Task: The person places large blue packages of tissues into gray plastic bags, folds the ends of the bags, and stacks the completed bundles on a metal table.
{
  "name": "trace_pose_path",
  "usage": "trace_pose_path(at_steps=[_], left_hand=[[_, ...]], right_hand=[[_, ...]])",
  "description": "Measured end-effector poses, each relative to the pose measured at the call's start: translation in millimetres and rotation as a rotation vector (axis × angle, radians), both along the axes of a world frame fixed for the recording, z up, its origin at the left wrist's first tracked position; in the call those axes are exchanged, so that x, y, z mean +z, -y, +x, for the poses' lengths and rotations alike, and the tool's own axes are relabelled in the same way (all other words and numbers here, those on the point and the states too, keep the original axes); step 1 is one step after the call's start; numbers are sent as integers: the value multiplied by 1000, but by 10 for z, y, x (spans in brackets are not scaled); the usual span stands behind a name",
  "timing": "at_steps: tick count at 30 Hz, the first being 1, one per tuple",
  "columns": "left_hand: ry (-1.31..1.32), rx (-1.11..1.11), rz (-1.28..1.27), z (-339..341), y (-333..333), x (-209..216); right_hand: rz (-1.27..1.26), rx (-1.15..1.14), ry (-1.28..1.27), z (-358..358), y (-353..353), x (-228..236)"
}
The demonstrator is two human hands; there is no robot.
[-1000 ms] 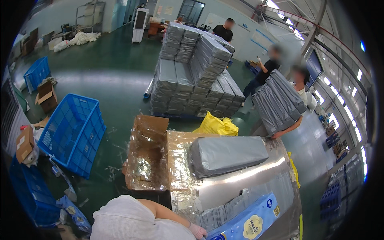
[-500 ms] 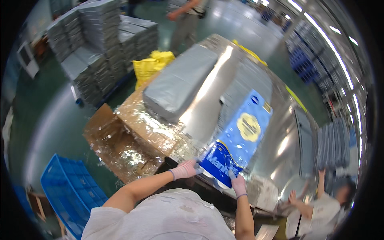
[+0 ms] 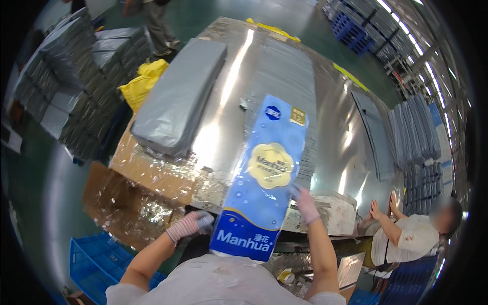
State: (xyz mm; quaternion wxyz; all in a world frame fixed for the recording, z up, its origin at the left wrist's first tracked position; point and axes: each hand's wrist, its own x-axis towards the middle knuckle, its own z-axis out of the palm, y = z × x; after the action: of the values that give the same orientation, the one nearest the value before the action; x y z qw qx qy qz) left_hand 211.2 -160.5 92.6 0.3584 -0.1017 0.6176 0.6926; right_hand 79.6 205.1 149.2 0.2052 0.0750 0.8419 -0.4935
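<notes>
A long blue plastic package [image 3: 255, 203], with a cream flower-shaped label and a darker blue near end, lies at a slant before me. Its near end juts past the table edge toward my shirt, seemingly raised a little. My right hand [image 3: 305, 204], in a pale glove with grey fingertips, has its fingers on the package's right edge. At the lower left edge is my left hand [image 3: 190, 225], in a striped glove, fingers curled against the package's side. Those fingertips are slightly blurred and partly hidden.
On the metal table [image 3: 330, 147] lie a grey wrapped bundle [image 3: 178, 96] and flat grey bags [image 3: 287, 71]. An opened cardboard box [image 3: 109, 190] and a blue crate [image 3: 96, 262] stand at left. Another person [image 3: 406, 231] works at right. Stacked grey bundles [image 3: 53, 91] rise far left.
The blue package has come nearer to me and looks larger, with its near end farther over the edge. My right hand has moved up its right side. The view has turned.
</notes>
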Motion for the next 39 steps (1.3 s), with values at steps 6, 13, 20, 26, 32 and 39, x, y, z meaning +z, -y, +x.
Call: trace_pose_path(at_steps=[6,13,20,26,32,39], left_hand=[[-393,386,-164,-1280,-332,-7],[-572,518,-133,-2265,-623,-182],[-559,365,-377,-2955,-674,-100],[-823,-178,-1300,-4221,-982,-204],[-1300,-181,-1679,-5510,-1047,-617],[-1232,430,-1006,-5209,-1291,-362]], right_hand=[[189,504,172,-1319,-93,256],[823,168,-310,-3263,-182,-286],[1106,574,-318,-3918,-45,-926],[514,97,-394,-4312,-455,-821],[140,24,-364,-4568,-673,-835],[103,-28,-806,-3513,-677,-558]])
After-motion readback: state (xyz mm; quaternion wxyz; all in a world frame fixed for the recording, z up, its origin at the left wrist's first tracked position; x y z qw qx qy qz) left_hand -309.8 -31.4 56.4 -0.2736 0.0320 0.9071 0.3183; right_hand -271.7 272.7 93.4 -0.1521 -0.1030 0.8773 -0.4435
